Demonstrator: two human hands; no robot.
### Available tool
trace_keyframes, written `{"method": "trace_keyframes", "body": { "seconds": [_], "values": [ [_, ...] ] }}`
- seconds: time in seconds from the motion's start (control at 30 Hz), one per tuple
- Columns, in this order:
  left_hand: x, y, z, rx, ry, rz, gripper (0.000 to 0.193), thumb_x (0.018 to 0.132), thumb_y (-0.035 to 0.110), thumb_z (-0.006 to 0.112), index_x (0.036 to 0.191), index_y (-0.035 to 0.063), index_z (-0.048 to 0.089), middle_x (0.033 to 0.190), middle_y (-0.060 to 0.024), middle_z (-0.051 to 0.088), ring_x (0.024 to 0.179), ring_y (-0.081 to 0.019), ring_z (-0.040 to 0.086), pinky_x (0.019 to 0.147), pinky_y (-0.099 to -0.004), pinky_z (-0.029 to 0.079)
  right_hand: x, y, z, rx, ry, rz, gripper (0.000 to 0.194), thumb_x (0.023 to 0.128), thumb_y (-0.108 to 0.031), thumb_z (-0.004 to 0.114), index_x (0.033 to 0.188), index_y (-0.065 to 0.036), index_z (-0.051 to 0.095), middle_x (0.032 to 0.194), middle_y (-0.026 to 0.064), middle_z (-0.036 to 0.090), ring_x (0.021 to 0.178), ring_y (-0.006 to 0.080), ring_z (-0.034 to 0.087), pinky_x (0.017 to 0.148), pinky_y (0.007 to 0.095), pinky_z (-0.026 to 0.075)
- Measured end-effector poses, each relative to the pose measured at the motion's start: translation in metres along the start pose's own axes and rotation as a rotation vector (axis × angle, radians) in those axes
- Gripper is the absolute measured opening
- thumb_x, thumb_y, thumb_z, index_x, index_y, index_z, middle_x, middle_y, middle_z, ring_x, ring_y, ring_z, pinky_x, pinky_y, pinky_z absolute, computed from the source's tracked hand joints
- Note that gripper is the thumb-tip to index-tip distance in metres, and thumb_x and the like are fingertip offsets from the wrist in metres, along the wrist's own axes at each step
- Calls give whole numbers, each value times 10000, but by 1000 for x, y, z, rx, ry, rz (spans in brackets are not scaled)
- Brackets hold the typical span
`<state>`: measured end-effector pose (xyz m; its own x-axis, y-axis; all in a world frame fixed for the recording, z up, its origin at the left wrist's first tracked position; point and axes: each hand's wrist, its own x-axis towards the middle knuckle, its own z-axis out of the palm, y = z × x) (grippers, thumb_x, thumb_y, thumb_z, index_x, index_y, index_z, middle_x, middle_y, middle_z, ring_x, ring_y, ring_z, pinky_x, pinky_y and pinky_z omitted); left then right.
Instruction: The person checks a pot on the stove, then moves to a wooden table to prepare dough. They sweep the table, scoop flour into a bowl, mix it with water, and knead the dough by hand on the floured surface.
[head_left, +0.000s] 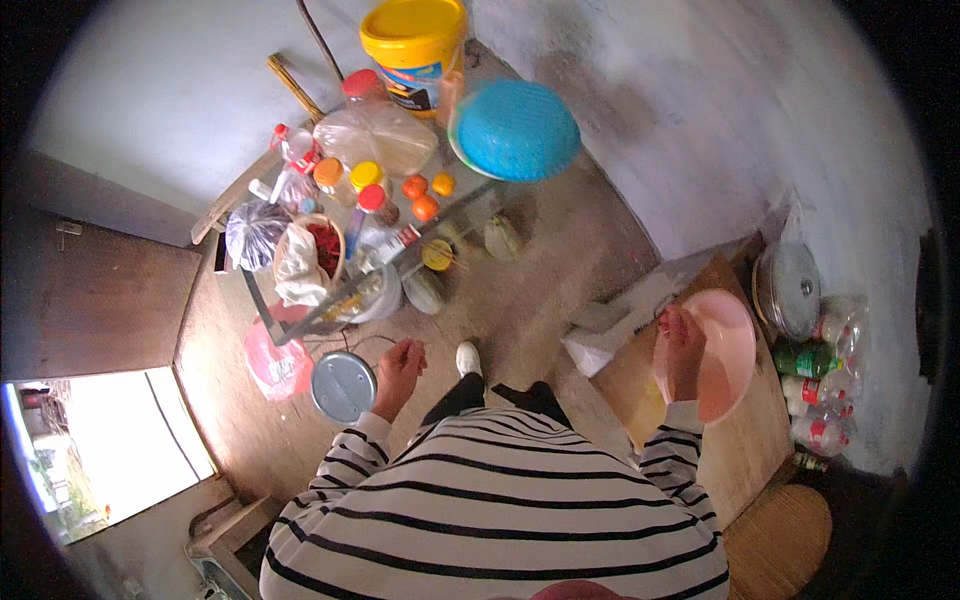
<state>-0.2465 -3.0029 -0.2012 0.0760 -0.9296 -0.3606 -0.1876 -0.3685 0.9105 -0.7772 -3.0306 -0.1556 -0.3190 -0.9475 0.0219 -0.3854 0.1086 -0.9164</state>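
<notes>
My left hand (398, 377) hangs half curled above the floor, beside a round grey metal lid (343, 387); nothing shows in it. On the right my right hand (682, 345) is over the near side of a pink plastic basin (729, 352), its fingers bent; a small reddish bit shows at the fingertips, and I cannot tell whether it is an object. The basin rests on a wooden board (739, 450). Ahead, a glass-topped table holds a blue plastic basket (519, 131), orange fruits (425, 208), lidded jars (366, 175) and a basket of red chillies (327, 247).
A yellow bucket (414, 30) stands at the back. A pink plastic bag (276, 364) lies left of the metal lid. Gourds (502, 237) are on the floor beneath the table. At the right stand a lidded pot (795, 289) and several plastic bottles (817, 394). A doorway opens at left.
</notes>
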Motion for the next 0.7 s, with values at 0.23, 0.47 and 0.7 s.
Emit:
{"method": "trace_keyframes", "body": {
  "seconds": [0.23, 0.47, 0.7],
  "values": [
    [116, 52, -59, -36, 216, 220, 304, 1060, 259, 575, 915, 3, 651, 678, -11, 596, 586, -77, 534, 533, -257, 422, 94, -44, 112, 123, -200, 212, 260, 1050, -267, 628, 1068, -23, 715, 859, 18, 687, 777, 111, 650, 761, 289, 554],
    [287, 143, -91, -102, 173, 376, 384, 1074, 302, 574, 808, 25, 603, 656, -9, 570, 592, -90, 526, 551, -270, 409, 294, -114, 253, 524, -489, 184, 223, 1015, -271, 678, 1031, -49, 693, 865, 22, 703, 763, 120, 667, 709, 284, 557],
    [530, 244, -105, -378, 127, 54, 414, 1015, 428, 643, 1131, 31, 654, 981, -71, 667, 796, -163, 678, 707, -314, 579, 557, -182, 446, 655, -520, 219, 260, 989, -284, 699, 1042, -31, 675, 934, 71, 720, 808, 159, 698, 722, 310, 587]
  ]
}}
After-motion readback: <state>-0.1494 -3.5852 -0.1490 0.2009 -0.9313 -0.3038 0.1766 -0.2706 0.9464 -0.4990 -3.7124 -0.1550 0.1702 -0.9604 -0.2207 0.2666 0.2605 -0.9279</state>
